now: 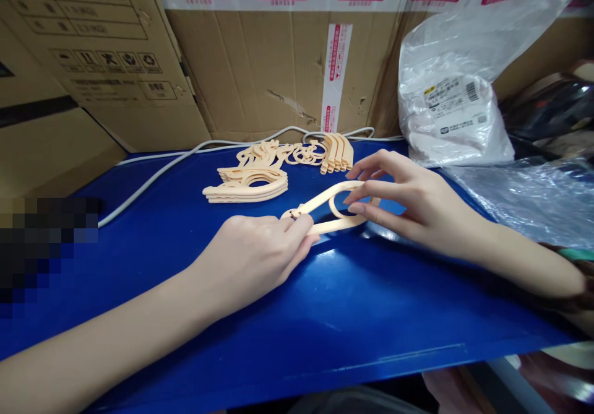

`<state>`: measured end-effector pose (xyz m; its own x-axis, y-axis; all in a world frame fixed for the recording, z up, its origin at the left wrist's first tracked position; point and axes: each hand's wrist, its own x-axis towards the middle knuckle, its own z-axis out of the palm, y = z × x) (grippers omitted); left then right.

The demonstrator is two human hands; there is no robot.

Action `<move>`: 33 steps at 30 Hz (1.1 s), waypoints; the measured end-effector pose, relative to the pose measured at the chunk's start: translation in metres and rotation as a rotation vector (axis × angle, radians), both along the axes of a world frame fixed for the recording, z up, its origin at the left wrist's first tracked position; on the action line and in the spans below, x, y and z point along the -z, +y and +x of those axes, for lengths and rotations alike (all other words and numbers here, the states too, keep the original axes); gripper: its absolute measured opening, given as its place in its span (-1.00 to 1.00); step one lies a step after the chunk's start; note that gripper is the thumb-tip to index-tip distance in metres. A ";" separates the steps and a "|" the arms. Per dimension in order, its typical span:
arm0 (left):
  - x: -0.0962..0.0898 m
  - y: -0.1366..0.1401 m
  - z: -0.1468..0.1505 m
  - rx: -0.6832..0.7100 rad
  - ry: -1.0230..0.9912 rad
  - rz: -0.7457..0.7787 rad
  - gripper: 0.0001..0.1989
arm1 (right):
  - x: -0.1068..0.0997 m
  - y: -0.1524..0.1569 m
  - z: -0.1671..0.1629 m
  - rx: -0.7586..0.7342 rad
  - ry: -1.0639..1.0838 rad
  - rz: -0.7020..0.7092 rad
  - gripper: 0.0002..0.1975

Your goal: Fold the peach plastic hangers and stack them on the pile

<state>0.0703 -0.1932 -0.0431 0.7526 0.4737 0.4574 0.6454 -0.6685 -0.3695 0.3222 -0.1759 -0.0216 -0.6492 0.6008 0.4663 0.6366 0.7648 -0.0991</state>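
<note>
A cream plastic folding hanger (327, 198) is held above the blue tabletop, its two long arms pointing right with a curved hook between them. My left hand (266, 244) is closed round its left end, thumb on top by the joint. Over the other end, my right hand (408, 194) has its thumb and index fingertips close together at the hook, with the other fingers bent above the upper arm. Its exact contact is partly hidden. Behind lie a stack of flat cream hanger parts (250, 185), a jumble of cream hooks (264, 152) and a row of curved cream pieces (338, 152).
Cardboard boxes (269, 67) form a wall along the back, with another box (106, 49) at the left. A white cable (153, 194) runs behind the parts. At right stand a white plastic bag (455, 111) and clear plastic wrap (533, 197). The blue table (278, 352) ends in front.
</note>
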 end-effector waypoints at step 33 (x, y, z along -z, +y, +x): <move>-0.009 -0.002 0.001 0.461 0.050 -0.474 -0.92 | 0.010 0.015 0.002 0.068 -0.226 -0.222 -0.62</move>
<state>0.0713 -0.1951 -0.0343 0.9411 0.2399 0.2383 0.2445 -0.9696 0.0105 0.3241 -0.1611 -0.0319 -0.6762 0.7174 0.1677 0.7105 0.6952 -0.1089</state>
